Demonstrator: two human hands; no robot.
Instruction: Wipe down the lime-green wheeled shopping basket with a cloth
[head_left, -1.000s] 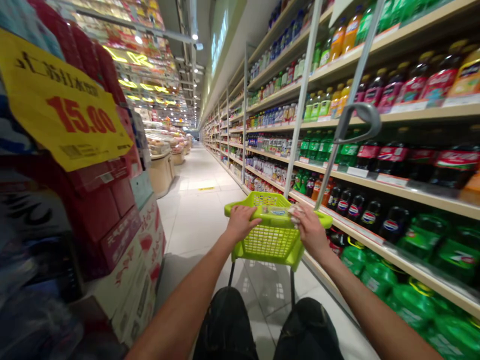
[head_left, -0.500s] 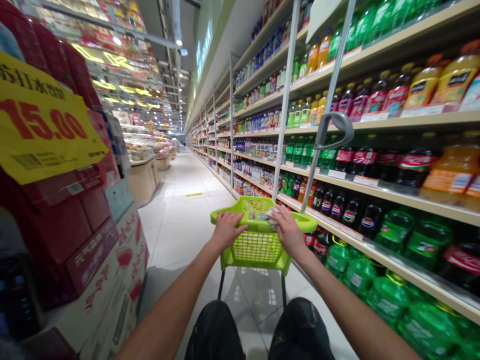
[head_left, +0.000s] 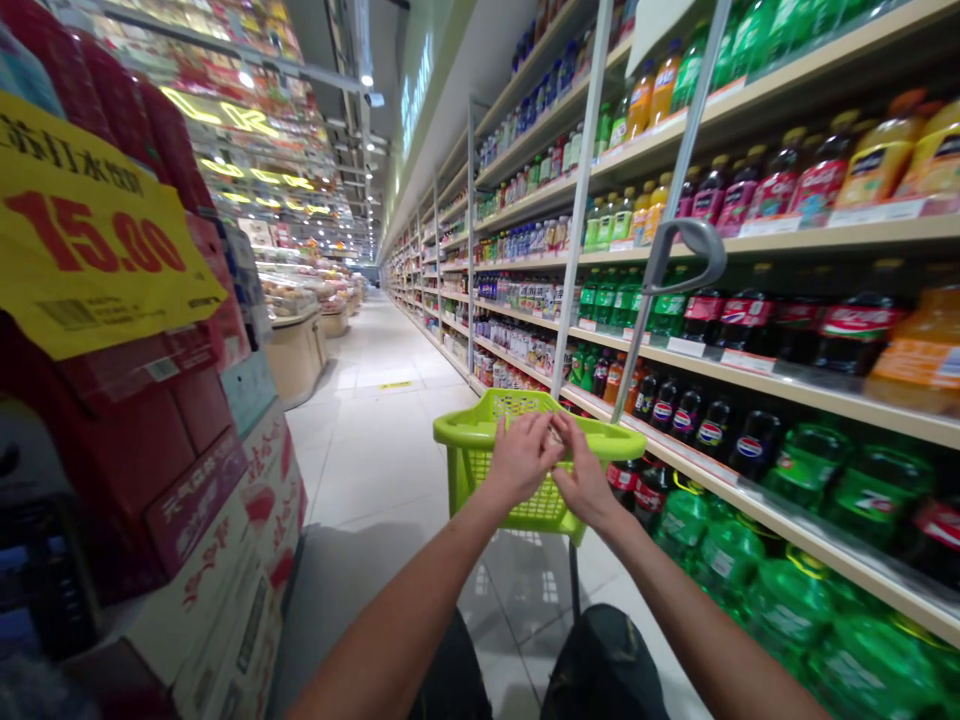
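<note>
Over the near rim of the lime-green shopping basket (head_left: 448, 432), on thin dark legs, my two hands meet. My right hand (head_left: 586, 482) is closed on a small crumpled whitish cloth (head_left: 555, 434), mostly hidden behind fingers. My left hand (head_left: 523, 458) is pressed up to it, fingers bent round the same cloth. The basket's contents cannot be made out behind my hands.
Drink shelves (head_left: 765, 372) run along the right, with large green bottles (head_left: 780, 590) low down. A metal pole with a grey hook handle (head_left: 686, 250) stands before them. Stacked boxes (head_left: 127, 470) under a yellow price sign (head_left: 105, 240) line the left. A tiled aisle (head_left: 375, 430) leads ahead.
My left hand has left the basket's rim and moved right to join my right hand at the cloth. The cloth, plainly visible before, is now mostly covered. The view has shifted slightly.
</note>
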